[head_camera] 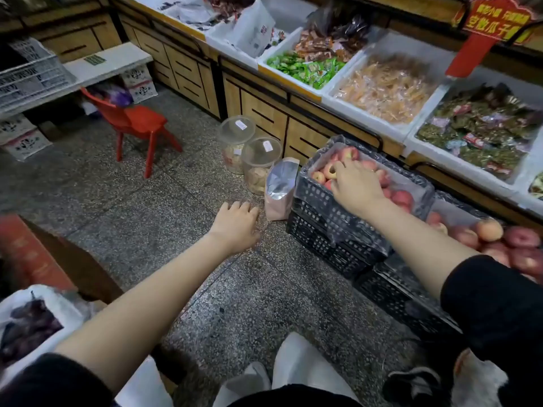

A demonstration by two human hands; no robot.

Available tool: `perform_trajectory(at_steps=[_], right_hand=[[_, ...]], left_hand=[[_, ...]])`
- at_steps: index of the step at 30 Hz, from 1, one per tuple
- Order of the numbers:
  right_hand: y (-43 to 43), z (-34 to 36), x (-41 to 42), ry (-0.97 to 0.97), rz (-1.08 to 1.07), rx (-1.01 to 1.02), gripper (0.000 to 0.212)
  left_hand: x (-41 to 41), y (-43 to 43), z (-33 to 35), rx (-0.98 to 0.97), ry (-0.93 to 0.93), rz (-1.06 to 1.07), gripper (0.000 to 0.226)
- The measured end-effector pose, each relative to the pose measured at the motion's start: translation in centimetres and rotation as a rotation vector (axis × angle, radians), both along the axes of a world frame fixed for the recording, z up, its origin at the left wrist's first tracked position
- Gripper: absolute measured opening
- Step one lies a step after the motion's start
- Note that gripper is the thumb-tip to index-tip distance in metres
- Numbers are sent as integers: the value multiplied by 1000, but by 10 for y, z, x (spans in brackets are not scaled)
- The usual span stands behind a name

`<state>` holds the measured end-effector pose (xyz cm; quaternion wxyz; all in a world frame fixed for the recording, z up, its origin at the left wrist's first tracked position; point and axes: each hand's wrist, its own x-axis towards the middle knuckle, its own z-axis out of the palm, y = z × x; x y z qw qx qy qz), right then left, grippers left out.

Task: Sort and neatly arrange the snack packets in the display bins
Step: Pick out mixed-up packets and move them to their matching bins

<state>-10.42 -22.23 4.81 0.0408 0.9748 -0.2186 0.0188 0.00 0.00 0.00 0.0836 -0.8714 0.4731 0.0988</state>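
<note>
- You are looking at a wide bare stretch of floor (147, 215) between the red chair (138, 124) and the black crate (323, 207); your left hand (236, 227) is hovering over it, fingers relaxed.
- Two clear jars (236, 142) and a silver pouch (280, 189) are standing in a row from the cabinet (264, 113) to the crate's left corner, closing that gap.
- The crate is sitting against the cabinet (your right hand (357, 183) is lying on its apples (349, 154)), and a second crate (396, 295) is sitting just beside it, both blocking a low approach.
- The display bins (289, 73) are lying open from above, except where a red sign (496, 22) is hanging over the right-hand ones and a white bag (249, 27) is standing up in a far one.
</note>
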Motion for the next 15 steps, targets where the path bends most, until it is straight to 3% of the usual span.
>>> perform_trajectory(at_steps=[15], right_hand=[[-82, -20, 205, -16, 85, 18, 25]], left_hand=[[179, -62, -10, 33, 70, 115, 43]])
